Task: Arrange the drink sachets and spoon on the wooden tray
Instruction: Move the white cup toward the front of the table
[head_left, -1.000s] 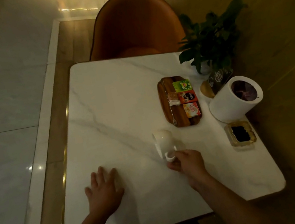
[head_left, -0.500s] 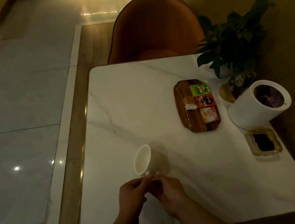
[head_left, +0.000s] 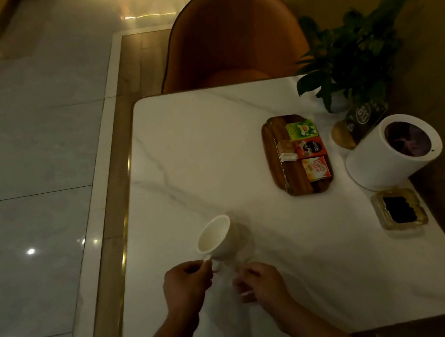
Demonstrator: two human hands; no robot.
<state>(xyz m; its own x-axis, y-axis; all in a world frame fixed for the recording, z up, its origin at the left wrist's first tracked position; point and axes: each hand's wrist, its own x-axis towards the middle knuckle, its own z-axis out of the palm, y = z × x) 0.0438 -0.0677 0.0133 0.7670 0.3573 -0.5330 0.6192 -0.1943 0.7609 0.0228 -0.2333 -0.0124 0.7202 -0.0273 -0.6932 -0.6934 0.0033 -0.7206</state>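
The wooden tray [head_left: 300,183] lies at the table's right side. On it, in a column, are a green sachet [head_left: 301,129], a red sachet [head_left: 309,147] and a yellow sachet [head_left: 316,168], with a small clear packet [head_left: 286,151] to their left. A thin metal spoon [head_left: 284,172] lies along the tray's left part. A white cup [head_left: 219,238] is tilted with its mouth to the left, near the table's front left. My left hand [head_left: 187,285] pinches its handle. My right hand [head_left: 261,282] hovers just right of it, fingers loosely curled and apart from the cup.
A white cylindrical container [head_left: 391,155] leans right of the tray. A glass ashtray [head_left: 399,209] sits in front of it, a table sign [head_left: 364,117] and a potted plant [head_left: 353,56] behind. An orange chair [head_left: 230,36] stands at the far edge of the marble table [head_left: 200,148].
The cup passed from my right hand to my left hand and tilted mouth-left. My right hand has come off the handle. The view shifted left.
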